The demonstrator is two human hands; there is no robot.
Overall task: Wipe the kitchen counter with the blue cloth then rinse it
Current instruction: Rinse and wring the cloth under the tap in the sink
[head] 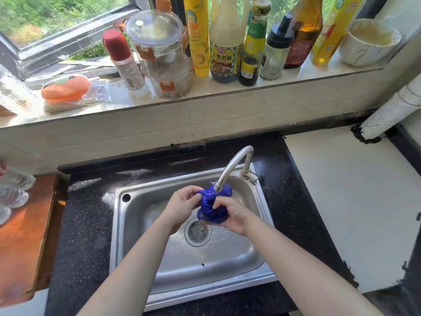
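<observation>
Steel sink (136, 213) has a wet sheen round its drain strainer (197, 231). Just above the strainer, under the spout of the tap (230, 167), the blue cloth (213, 207) is bunched into a wad. The left hand (182, 207) pinches its nine o'clock edge, and the right hand (235, 215) curls tight round its three o'clock side. On the sill at twelve o'clock stand stacked clear jars (159, 46), contents unclear, and a soy bottle (225, 51) with dark liquid low down. A white pot (369, 42) at two o'clock shows yellowish residue inside.
</observation>
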